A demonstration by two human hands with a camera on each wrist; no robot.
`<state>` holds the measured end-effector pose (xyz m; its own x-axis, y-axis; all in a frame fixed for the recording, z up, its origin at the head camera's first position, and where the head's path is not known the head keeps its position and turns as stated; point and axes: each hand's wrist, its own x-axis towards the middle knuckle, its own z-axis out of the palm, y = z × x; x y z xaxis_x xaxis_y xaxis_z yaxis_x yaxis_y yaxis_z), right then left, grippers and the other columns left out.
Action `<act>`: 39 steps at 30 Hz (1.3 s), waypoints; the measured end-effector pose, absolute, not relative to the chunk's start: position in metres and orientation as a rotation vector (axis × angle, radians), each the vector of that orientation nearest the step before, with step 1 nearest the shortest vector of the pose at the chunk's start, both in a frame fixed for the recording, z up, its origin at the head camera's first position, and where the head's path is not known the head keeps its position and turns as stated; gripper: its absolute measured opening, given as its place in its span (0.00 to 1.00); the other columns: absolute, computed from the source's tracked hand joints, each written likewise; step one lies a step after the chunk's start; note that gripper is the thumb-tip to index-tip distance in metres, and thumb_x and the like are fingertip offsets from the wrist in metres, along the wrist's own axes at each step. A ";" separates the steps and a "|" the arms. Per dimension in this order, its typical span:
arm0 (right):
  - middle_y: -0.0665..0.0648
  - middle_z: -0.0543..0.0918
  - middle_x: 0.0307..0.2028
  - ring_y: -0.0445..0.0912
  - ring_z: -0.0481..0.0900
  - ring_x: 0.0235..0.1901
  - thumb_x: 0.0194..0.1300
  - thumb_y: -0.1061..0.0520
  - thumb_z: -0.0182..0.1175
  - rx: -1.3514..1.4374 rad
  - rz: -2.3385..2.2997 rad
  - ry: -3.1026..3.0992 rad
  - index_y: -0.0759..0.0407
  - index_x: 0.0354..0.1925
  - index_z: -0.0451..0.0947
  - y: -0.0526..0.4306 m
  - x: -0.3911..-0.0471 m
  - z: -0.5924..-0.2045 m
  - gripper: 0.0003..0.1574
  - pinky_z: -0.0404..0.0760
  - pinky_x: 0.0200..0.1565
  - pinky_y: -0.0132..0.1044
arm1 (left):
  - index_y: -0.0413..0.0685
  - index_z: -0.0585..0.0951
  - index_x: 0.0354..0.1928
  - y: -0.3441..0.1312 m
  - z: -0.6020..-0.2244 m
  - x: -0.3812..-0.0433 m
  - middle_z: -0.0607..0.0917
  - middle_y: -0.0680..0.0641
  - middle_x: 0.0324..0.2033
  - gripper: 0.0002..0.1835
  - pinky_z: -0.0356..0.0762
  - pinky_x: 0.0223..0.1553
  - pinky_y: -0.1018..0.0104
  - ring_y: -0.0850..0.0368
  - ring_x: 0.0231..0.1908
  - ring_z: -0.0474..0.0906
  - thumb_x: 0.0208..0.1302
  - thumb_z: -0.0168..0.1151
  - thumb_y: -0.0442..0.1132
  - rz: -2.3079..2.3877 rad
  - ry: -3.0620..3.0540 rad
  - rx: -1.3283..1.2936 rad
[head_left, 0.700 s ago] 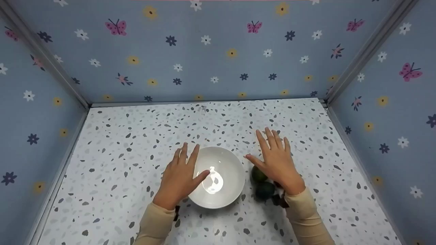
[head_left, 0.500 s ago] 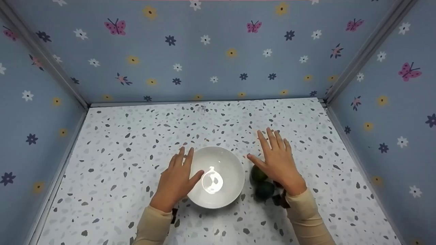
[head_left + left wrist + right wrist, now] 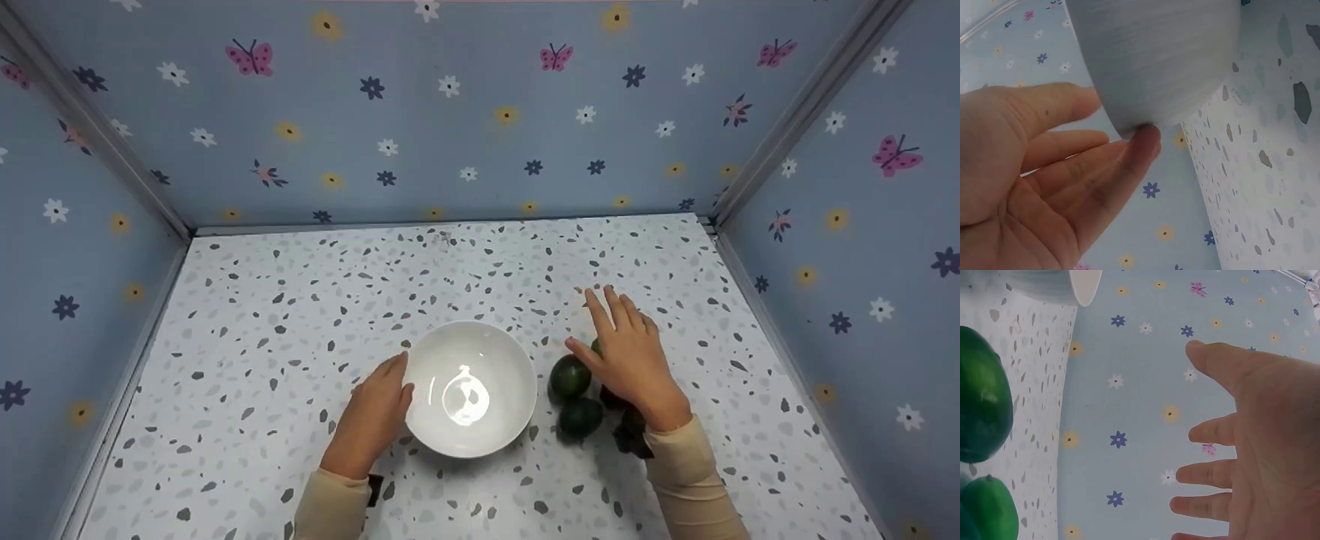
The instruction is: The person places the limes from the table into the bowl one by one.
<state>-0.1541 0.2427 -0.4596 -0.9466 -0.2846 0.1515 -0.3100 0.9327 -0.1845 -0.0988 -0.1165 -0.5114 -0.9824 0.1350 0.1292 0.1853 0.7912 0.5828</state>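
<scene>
A white bowl [image 3: 495, 360] stands on the speckled tabletop. My left hand [image 3: 371, 416] is at its left side; in the left wrist view, the fingers [image 3: 1143, 149] touch the outside of the bowl [image 3: 1157, 62] near the rim, and the thumb lies close to its edge. To the right of the bowl, my right hand [image 3: 634, 364] hovers with fingers spread and holds nothing. Below and beside it lie glossy dark green oval fruits, such as the front fruit [image 3: 580, 417] and the one behind it [image 3: 571, 376]. Another fruit [image 3: 596, 346] is mostly hidden by the hand.
Blue flowered panels [image 3: 450, 150] enclose the white speckled tabletop [image 3: 262, 337] at the back and both sides. Something dark [image 3: 611, 397], partly covered by my right hand, sits beside the fruits.
My left hand has moved left and down from over the bowl to its left side, its fingers drawing together. My right hand has shifted right, uncovering more of the green fruits.
</scene>
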 end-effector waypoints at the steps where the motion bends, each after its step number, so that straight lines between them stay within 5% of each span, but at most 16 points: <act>1: 0.68 0.55 0.75 0.66 0.54 0.71 0.72 0.34 0.55 0.455 0.314 -2.978 0.56 0.79 0.52 0.245 -0.154 -0.460 0.50 0.60 0.63 0.68 | 0.27 0.70 0.66 -0.117 -0.512 -0.099 0.75 0.31 0.62 0.26 0.72 0.61 0.47 0.36 0.62 0.72 0.69 0.60 0.30 -0.966 -2.896 -0.251; 15: 0.70 0.61 0.72 0.65 0.61 0.68 0.77 0.45 0.52 0.347 0.372 -3.017 0.60 0.78 0.53 0.279 -0.135 -0.470 0.41 0.64 0.59 0.68 | 0.26 0.75 0.61 -0.122 -0.516 -0.100 0.81 0.32 0.53 0.21 0.77 0.55 0.48 0.36 0.55 0.78 0.68 0.60 0.27 -1.021 -2.894 -0.172; 32: 0.71 0.70 0.65 0.67 0.67 0.63 0.71 0.60 0.58 0.206 0.462 -3.039 0.67 0.71 0.64 0.328 -0.084 -0.505 0.33 0.68 0.54 0.70 | 0.27 0.74 0.63 -0.121 -0.518 -0.099 0.80 0.31 0.55 0.22 0.76 0.56 0.46 0.36 0.57 0.77 0.69 0.59 0.28 -1.074 -2.906 -0.172; 39: 0.72 0.68 0.66 0.68 0.65 0.64 0.66 0.64 0.60 0.197 0.745 -3.094 0.69 0.71 0.63 0.344 -0.068 -0.521 0.37 0.67 0.59 0.67 | 0.26 0.75 0.62 -0.120 -0.519 -0.099 0.81 0.30 0.54 0.22 0.77 0.55 0.46 0.35 0.56 0.77 0.68 0.60 0.28 -1.061 -2.889 -0.176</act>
